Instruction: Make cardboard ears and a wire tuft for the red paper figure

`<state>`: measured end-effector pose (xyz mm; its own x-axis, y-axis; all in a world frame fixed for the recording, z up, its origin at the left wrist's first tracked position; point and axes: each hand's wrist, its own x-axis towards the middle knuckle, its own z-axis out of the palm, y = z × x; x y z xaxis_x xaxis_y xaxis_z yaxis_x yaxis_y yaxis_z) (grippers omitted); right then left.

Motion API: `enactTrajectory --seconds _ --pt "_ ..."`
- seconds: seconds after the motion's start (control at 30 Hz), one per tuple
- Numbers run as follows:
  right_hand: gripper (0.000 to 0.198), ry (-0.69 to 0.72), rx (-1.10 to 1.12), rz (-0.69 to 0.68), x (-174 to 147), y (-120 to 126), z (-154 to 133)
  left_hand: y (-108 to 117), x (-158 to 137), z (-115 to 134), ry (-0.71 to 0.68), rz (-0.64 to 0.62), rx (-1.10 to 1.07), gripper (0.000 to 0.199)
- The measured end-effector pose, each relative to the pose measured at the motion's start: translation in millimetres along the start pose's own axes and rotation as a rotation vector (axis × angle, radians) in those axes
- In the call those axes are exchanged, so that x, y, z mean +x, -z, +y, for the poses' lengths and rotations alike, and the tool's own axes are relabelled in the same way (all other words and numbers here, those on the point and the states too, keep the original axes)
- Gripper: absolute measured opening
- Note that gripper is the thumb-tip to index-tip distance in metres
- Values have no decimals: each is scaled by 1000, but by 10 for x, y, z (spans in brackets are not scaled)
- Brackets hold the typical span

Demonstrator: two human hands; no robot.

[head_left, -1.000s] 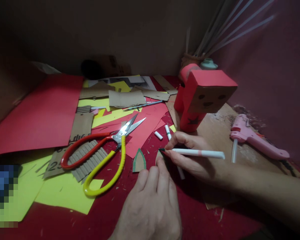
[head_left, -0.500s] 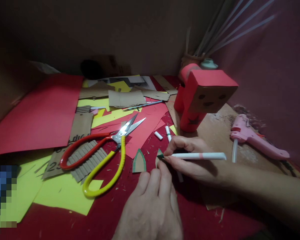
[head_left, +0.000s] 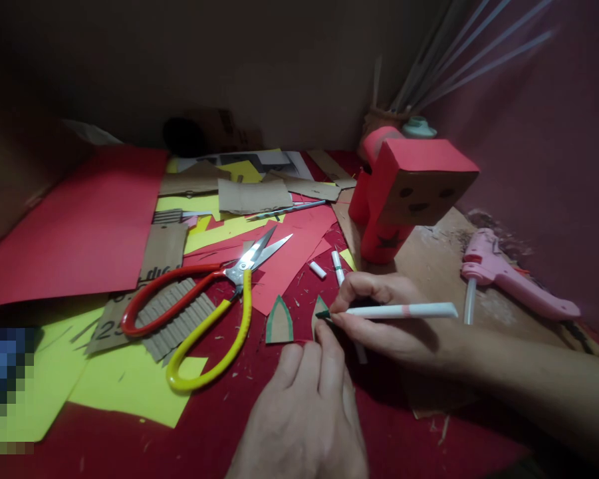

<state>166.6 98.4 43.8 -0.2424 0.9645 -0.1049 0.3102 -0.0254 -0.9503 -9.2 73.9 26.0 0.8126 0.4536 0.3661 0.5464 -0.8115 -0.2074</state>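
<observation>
My right hand (head_left: pixel 379 313) is closed around a white felt-tip pen (head_left: pixel 403 311) with a dark green tip. Its tip touches a small pointed cardboard piece (head_left: pixel 320 307), which has a green edge. The fingertips of my left hand (head_left: pixel 309 399) press this piece down on the red cloth and cover its lower part. To the left lies a similar pointed cardboard piece (head_left: pixel 279 322) with a green border along its sides. Above it, the white pen cap (head_left: pixel 318 269) rests on the cloth beside another white pen (head_left: pixel 338 266).
Scissors (head_left: pixel 242 269) with red and yellow handles lie with blades apart, left of my hands. A red box-headed cardboard figure (head_left: pixel 431 156) stands at the back right, near a pink glue gun (head_left: pixel 508 276). Red paper (head_left: pixel 84 233), yellow paper (head_left: pixel 134 386) and cardboard scraps (head_left: pixel 254 196) cover the left side.
The pen and my right hand have shifted very slightly, with the tip still on the cardboard piece. The whole view has moved a little; my left hand keeps its place on the piece.
</observation>
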Motion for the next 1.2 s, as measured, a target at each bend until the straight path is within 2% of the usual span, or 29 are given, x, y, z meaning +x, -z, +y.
enactTrajectory --seconds 0.2,0.4,0.57,0.7,0.83,0.93,1.1,1.2 --pt "6 96 -68 98 -3 -3 33 -14 -6 9 -13 -8 -1 35" --pt "7 91 -84 150 10 -25 50 -34 -30 28 -34 0 -14 35" --pt "7 68 -111 100 22 -18 27 21 -5 0 -49 -42 0 34" --pt "6 86 -82 159 14 -20 28 75 20 -26 -60 -67 14 33" --pt "9 78 -122 122 8 -17 31 85 18 -35 -66 -61 22 34" --pt "8 64 -89 84 5 -10 31 53 4 -31 -72 -46 29 34" --pt "5 48 -39 110 0 -7 23 -77 -32 -8 -108 37 64 34" --pt "6 23 -17 49 -3 -10 17 -132 -55 -1 -127 82 104 36"
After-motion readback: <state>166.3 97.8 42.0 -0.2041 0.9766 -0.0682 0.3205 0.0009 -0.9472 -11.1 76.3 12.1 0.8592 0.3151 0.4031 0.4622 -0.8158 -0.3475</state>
